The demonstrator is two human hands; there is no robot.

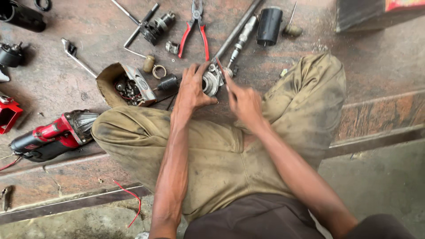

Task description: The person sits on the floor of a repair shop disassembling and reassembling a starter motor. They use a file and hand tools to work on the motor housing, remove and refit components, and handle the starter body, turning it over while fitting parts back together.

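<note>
torn brown cardboard box [108,82], red-orange package corner [403,4]

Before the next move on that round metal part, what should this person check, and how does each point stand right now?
1. Left hand steadies the round metal part: ok, its fingers wrap the part's left side.
2. Right hand has a firm hold on a tool: cannot tell, the hand is blurred and only a thin metal piece shows at its fingertips.
3. Part is supported: ok, it sits on the stone floor in front of the crossed legs.
4. Red-handled pliers close by: ok, they lie just beyond the part.
5. Small pieces kept together: ok, the torn cardboard box holds loose bits.
6. Red power tool out of the way: ok, it lies beside the left knee.
</note>
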